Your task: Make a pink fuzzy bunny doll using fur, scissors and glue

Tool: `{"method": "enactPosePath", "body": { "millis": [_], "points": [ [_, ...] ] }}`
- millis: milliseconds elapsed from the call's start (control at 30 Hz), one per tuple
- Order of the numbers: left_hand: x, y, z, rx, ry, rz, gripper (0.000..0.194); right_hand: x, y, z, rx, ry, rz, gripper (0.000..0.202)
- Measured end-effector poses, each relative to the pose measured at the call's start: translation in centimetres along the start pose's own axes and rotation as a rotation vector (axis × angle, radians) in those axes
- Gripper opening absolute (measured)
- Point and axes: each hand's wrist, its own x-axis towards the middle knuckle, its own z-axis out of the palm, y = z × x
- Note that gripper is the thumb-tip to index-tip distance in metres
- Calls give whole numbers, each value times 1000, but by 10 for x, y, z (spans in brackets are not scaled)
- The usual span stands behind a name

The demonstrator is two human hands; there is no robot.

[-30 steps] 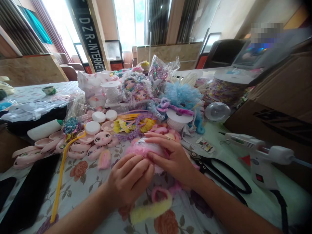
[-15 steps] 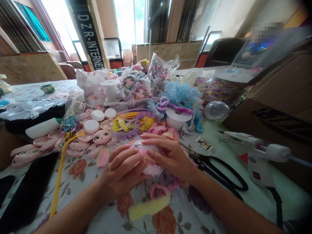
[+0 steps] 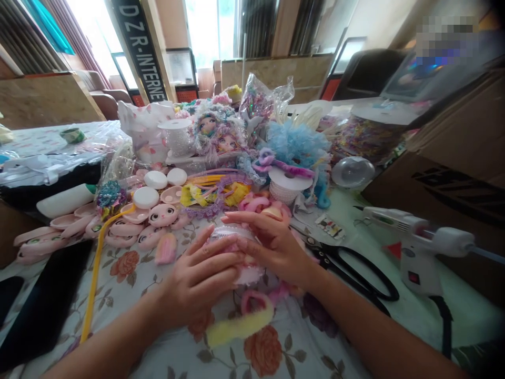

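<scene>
My left hand curls over the near left side of a rounded pink-and-white piece with lacy, frilly edging. Across its top and right side lies my right hand, with thumb and fingers closed around it. The two hands meet over the piece, so much of it is hidden and I cannot tell exactly what it is. Just below them on the floral cloth rests a fuzzy yellow-and-pink strip. A small pink-and-yellow fuzzy piece lies left of my left hand.
Black-handled scissors and a white glue gun lie to the right, before a cardboard box. Several pink doll faces are at the left, near a black phone-like slab. Behind stand a bead spool and blue ruffles.
My left hand has shifted over the piece, its fingers now stretched further across toward my right thumb. The view has tilted slightly; the surrounding things look unmoved.
</scene>
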Motion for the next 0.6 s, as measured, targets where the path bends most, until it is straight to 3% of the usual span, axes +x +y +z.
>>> {"method": "enactPosePath", "body": {
  "millis": [167,300,400,500,600],
  "points": [
    [-5,-1,1,-85,-11,-114,25,-2,-2,-1,41,-24,43,37],
    [-2,-3,2,-134,72,-133,23,-6,2,2,47,-37,55,54],
    [1,-2,2,-144,102,-151,19,-7,3,3,9,-31,36,56],
    [1,1,3,-62,159,-195,22,-5,2,3,-4,-26,34,51],
    [1,5,2,137,198,-137,32,-4,1,2,-16,-23,27,47]
  ]
}}
